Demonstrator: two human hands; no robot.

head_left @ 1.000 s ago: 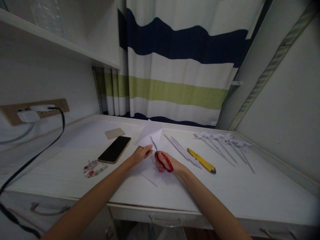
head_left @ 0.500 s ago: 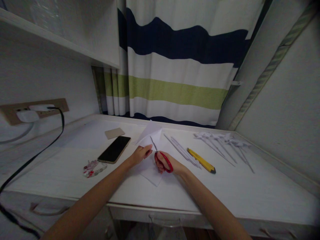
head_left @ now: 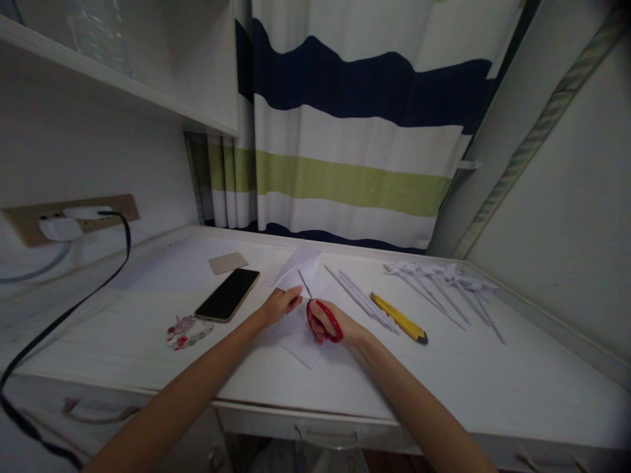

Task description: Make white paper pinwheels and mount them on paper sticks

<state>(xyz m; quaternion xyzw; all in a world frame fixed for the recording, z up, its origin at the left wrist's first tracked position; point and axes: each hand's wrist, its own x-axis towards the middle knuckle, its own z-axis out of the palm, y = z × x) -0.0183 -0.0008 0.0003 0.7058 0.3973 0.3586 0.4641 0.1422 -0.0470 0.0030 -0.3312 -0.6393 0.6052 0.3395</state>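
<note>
My right hand [head_left: 331, 324] grips red-handled scissors [head_left: 323, 314], whose blades point up and away into a sheet of white paper [head_left: 299, 269]. My left hand [head_left: 279, 305] pinches the near left part of that paper, fingers closed on it. The paper's far part is raised off the desk, and its near corner [head_left: 304, 351] lies flat under my hands.
A black phone [head_left: 227, 294] and a tan card [head_left: 227, 263] lie left of the paper, with small red-and-white clips [head_left: 186, 332] nearer. Right of it are rolled white paper sticks [head_left: 359, 299], a yellow utility knife [head_left: 398, 318] and paper pinwheels [head_left: 446, 281]. A black cable [head_left: 69, 309] hangs at left.
The raised paper has dropped a little lower and flatter; both hands stay almost where they were.
</note>
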